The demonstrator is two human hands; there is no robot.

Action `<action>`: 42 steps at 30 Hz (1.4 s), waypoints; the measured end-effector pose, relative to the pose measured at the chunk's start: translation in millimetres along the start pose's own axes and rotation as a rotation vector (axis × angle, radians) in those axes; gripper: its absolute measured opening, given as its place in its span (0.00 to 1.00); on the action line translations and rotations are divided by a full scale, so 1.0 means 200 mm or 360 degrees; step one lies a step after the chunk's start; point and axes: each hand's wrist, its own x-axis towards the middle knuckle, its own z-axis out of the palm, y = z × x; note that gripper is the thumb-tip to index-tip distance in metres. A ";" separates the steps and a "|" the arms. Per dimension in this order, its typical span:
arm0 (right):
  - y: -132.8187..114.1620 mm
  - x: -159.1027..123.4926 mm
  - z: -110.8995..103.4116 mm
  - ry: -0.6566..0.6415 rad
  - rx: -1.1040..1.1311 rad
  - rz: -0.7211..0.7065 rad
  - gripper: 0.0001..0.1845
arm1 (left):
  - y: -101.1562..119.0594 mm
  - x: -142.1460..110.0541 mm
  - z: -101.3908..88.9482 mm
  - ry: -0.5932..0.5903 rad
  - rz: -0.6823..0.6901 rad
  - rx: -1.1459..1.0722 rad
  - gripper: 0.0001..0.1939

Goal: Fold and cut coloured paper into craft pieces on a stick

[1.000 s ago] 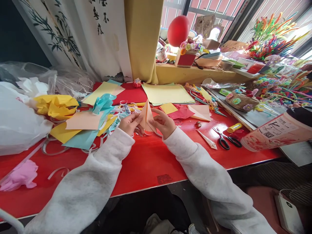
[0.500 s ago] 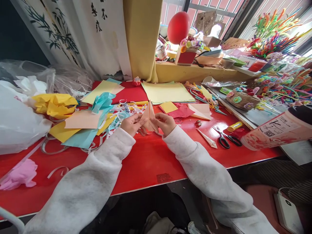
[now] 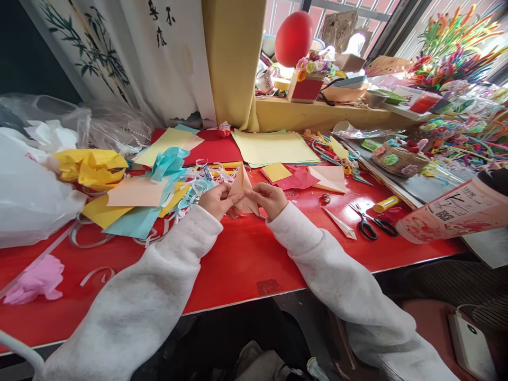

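A pale peach sheet of folded paper (image 3: 241, 182), pointed at the top, stands between my two hands above the red table. My left hand (image 3: 218, 202) pinches its left side, thumb across the front. From the right, my right hand (image 3: 272, 199) grips the lower right part between thumb and fingers. Both thumbs come close together at the middle of the fold. Just beyond my hands lie a small yellow square (image 3: 277, 171) and crumpled red paper (image 3: 297, 180). A narrow folded paper cone (image 3: 340, 223) rests to the right, beside black-handled scissors (image 3: 373, 225).
Coloured sheets and curled paper strips (image 3: 198, 182) are heaped on the left, near a white plastic bag (image 3: 35, 190). At the right a pink cup with a black lid (image 3: 456, 209) leans over the table edge. Yellow paper (image 3: 275, 147) lies at the back.
The thumbs have come closer together at the middle of the folded paper. The whole view has shifted slightly; the things on the table stay where they were.
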 end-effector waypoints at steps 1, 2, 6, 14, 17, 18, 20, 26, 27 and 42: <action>0.00 0.00 0.00 -0.0012 -0.0003 0.0003 0.19 | 0.00 0.00 0.00 0.0004 -0.0005 -0.0001 0.16; 0.00 0.00 -0.01 -0.0019 0.0000 -0.0004 0.19 | 0.00 0.00 0.00 0.0011 -0.0013 -0.0015 0.16; -0.01 0.00 -0.05 -0.0043 -0.0086 -0.0282 0.17 | 0.02 0.01 -0.02 0.0073 -0.0051 -0.0158 0.16; -0.01 0.00 -0.13 -0.0220 -0.0923 -0.1039 0.14 | 0.04 0.03 -0.06 0.0068 -0.0097 -0.0180 0.15; 0.01 0.01 -0.12 -0.0229 -0.0986 -0.1040 0.13 | 0.00 0.04 -0.06 -0.0038 -0.0071 -0.0141 0.14; 0.02 0.02 -0.11 -0.0229 -0.0966 -0.1047 0.12 | -0.01 0.04 -0.06 -0.0072 -0.0057 -0.0134 0.15; 0.04 0.03 -0.09 -0.0224 -0.0882 -0.1060 0.12 | -0.03 0.05 -0.05 -0.0121 -0.0030 -0.0123 0.16; 0.07 0.04 -0.03 0.0148 -0.0551 -0.0729 0.12 | -0.06 0.07 -0.05 -0.0032 0.0059 -0.0046 0.16; 0.06 0.03 -0.03 0.0157 -0.0479 -0.0655 0.13 | -0.06 0.07 -0.05 -0.0010 0.0076 -0.0019 0.16; 0.03 0.02 -0.01 -0.0040 0.0169 -0.0462 0.14 | -0.01 0.03 0.00 -0.0039 0.0142 -0.0309 0.19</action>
